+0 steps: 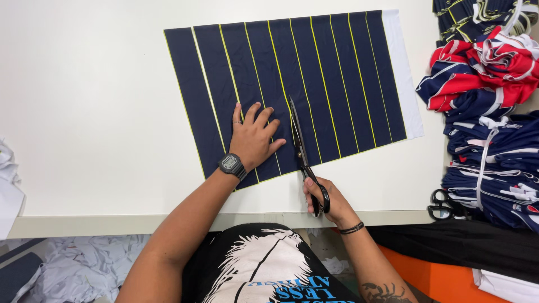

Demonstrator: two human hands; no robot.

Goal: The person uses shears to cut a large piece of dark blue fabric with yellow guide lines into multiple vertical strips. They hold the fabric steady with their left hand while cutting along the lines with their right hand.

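Near me: right hand (pixel 321 197) grips black scissors (pixel 303 154) by loops, blades up along yellow line, tips in dark blue cloth (pixel 314 73). Left hand (pixel 254 137) flat, fingers spread, pressing cloth down just beside blades; grasps nothing. Cloth lies flat in middle of white surface (pixel 84 112). I think cloth is thin, soft, light, slides easily; best to pin it with flat palm near cut. Farther right: pile of folded blue and red clothes (pixel 488 112), spare scissors (pixel 443 205).
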